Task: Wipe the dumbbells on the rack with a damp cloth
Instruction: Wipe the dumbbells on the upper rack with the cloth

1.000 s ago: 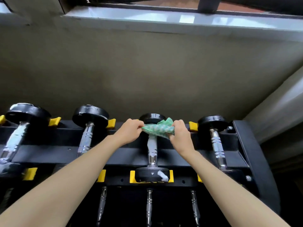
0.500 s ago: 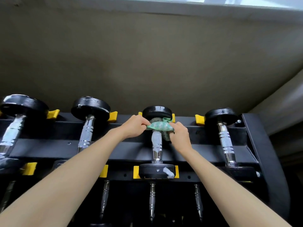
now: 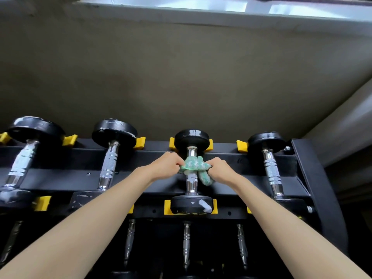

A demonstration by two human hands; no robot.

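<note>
A green cloth (image 3: 193,165) is draped across the chrome handle of the third dumbbell (image 3: 191,137) on the top tier of the black rack (image 3: 60,178). My left hand (image 3: 165,165) pinches the cloth's left end. My right hand (image 3: 220,171) grips its right end, and a loose tail of cloth hangs below that hand. The cloth lies about a third of the way down the handle from the far head. The near head (image 3: 191,204) of this dumbbell carries a white smear.
Three more dumbbells lie on the top tier: two to the left (image 3: 113,135) (image 3: 34,129) and one to the right (image 3: 266,141). Yellow cradles (image 3: 69,139) hold the heads. A lower tier with several handles (image 3: 186,244) shows below. A beige wall rises behind the rack.
Both hands slid the cloth from the far head of the dumbbell down onto the handle. The camera view tilted slightly.
</note>
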